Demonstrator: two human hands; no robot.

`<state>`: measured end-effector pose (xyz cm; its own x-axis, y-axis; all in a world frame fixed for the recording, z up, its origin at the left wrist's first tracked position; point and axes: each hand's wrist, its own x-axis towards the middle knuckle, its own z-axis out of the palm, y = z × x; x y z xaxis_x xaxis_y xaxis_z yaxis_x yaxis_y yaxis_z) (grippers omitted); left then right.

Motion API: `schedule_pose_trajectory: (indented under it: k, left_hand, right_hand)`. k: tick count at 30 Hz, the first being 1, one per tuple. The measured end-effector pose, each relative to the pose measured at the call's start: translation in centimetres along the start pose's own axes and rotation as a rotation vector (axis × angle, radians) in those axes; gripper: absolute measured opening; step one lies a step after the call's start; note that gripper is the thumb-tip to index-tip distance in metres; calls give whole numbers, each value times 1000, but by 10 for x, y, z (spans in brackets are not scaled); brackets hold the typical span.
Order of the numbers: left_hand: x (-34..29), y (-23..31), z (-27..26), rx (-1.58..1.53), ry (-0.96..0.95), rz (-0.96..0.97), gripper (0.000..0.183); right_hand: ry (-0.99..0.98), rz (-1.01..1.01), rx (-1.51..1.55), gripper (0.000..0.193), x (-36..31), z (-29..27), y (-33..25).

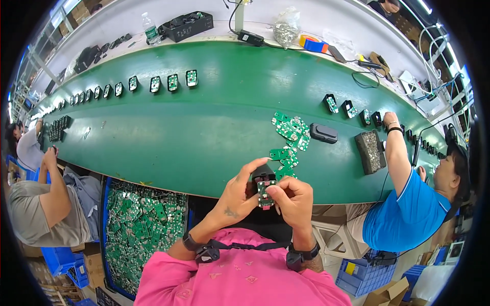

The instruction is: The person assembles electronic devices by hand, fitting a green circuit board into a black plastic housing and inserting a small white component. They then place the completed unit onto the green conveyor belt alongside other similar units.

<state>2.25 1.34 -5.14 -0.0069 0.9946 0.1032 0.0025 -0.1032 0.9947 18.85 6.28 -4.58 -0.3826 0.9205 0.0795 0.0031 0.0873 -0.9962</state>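
Note:
My left hand (237, 195) is closed round a small black plastic housing (263, 172) near the table's front edge. Between the fingers and thumb of my right hand (295, 198) is a small green circuit board (266, 189), held against the housing's open side. Whether the board sits inside the housing or only rests at its opening, I cannot tell. Just beyond my hands lies a loose pile of green circuit boards (292, 131), spreading toward the table edge. To the right of that pile is a closed black oblong case (324, 133).
Black housings with boards (173, 81) stand in a row at the far left; another row (349, 108) runs right. A speckled dark box (371, 153) lies near a co-worker's hand (390, 120). Left of me, a blue-edged crate holds many boards (145, 219). Another person sits at left.

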Motion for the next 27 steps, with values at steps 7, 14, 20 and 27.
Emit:
schedule_pose_trajectory:
  k: [7,14,20,27]
  left_hand:
    - [4,8,9,268,92,168,60]
    - [1,6,13,298,155,217,56]
    - [-1,18,7,-122,21,42,47]
    - [1,11,16,75,179,-12,37]
  right_hand:
    - [134,-92,-187,16,-7,6,-16]
    - [150,-104,-181,18,-3,4,-2]
    - [194,-99,-296,18,2,5,-8]
    - [241,-204,-471,15,2,17,-3]
